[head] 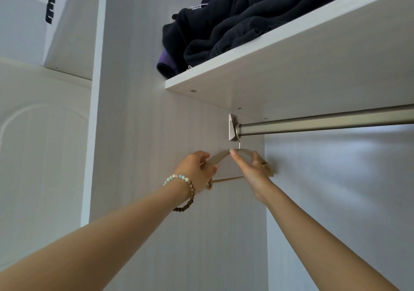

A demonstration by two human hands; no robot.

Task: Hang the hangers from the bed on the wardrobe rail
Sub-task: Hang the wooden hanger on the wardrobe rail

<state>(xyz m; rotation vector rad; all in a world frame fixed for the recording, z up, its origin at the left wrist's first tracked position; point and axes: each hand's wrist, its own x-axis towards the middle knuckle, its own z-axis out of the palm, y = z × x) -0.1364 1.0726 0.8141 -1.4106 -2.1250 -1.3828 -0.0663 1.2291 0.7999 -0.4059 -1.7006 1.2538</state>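
Two bare arms reach up into an open wardrobe, and both hands are on one wooden hanger (pixel 220 156) that hangs by its metal hook (pixel 238 138) from the far left end of the rail (pixel 324 121), just beside the bracket (pixel 233 127) that fixes the rail to the side panel (pixel 170 201). The left hand (pixel 197 170), with a bead bracelet (pixel 182 185) at the wrist, has its fingers curled closed around the left shoulder of the hanger, near where the straight bottom bar (pixel 226 180) meets it. The right hand (pixel 248 170) grips the hanger to the right of the hook: the thumb lies along the near face and points up toward the hook, while the fingers wrap over the right shoulder. The right tip of the hanger (a small pale end) shows just past that hand, close against the wall of the wardrobe. The rail runs off to the right under a white shelf (pixel 291 51). On the shelf lies a heap of dark clothes (pixel 242 22), with a purple piece at its left edge. To the far left a white cupboard door (pixel 40 156) with a curved moulding is in view.
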